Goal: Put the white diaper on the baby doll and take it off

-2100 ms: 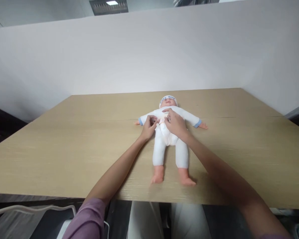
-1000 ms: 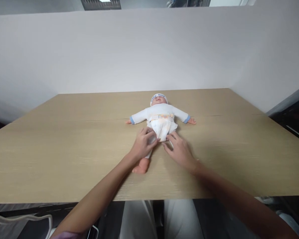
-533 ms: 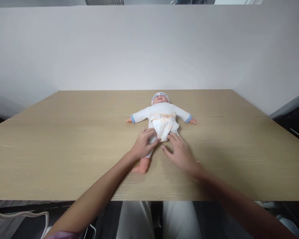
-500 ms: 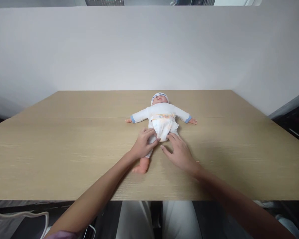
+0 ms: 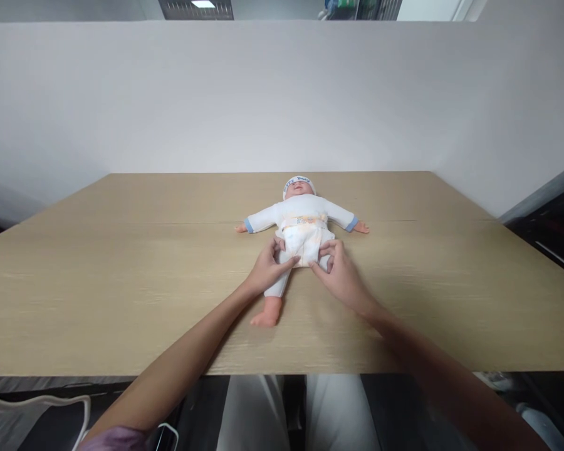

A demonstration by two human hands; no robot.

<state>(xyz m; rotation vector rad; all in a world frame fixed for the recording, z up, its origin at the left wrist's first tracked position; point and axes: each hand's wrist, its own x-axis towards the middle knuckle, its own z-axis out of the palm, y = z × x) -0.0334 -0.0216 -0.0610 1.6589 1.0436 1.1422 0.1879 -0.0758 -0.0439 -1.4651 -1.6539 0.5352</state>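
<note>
A baby doll (image 5: 304, 205) lies on its back on the table, head away from me and arms spread. It wears a white long-sleeved outfit with blue cuffs, a white printed cap and, over the outfit, a white diaper (image 5: 305, 237) with an orange-patterned waistband. My left hand (image 5: 269, 268) is closed on the diaper's left leg edge, thumb near the crotch and fingers higher at the side. On the other side, my right hand (image 5: 341, 275) pinches the right leg edge. The doll's left-side foot (image 5: 267, 312) is bare; my right hand and forearm hide the other leg.
The wooden table (image 5: 122, 275) reaches to a pale wall (image 5: 282, 94) behind the doll. A dark object (image 5: 554, 219) stands past the right edge. Below the front edge are my legs in light trousers (image 5: 251, 413) and a white cable (image 5: 42, 401) at the left.
My right hand has moved up slightly and its fingers have closed on the diaper's edge. The diaper's crotch part looks spread wider. My left hand stays at its side.
</note>
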